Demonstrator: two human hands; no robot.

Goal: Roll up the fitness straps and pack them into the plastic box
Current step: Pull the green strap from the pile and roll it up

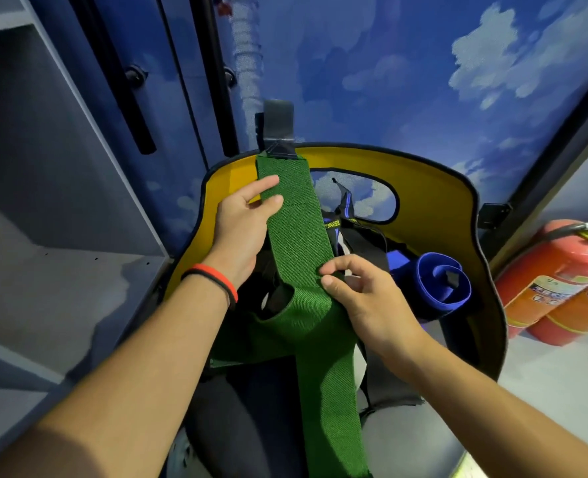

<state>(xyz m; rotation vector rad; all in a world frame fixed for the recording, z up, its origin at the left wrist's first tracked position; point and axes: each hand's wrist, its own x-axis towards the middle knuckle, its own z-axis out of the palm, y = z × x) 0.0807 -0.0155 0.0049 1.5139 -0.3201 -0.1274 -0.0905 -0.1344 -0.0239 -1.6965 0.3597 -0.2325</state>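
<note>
A long green fitness strap [299, 243] with a black tab at its far end runs from the top of a yellow chair [434, 188] down across my lap. My left hand [244, 229] holds the strap's upper part, fingers over its left edge. My right hand [358, 294] pinches the strap's right edge lower down. A rolled blue strap [441, 281] lies on the chair seat to the right. Black and blue straps [347, 222] lie tangled behind the green one. No plastic box is in view.
Grey shelving [44, 201] stands at the left. A blue wall with painted clouds [423, 81] rises behind the chair. Two red fire extinguishers [561, 284] lie on the floor at the right.
</note>
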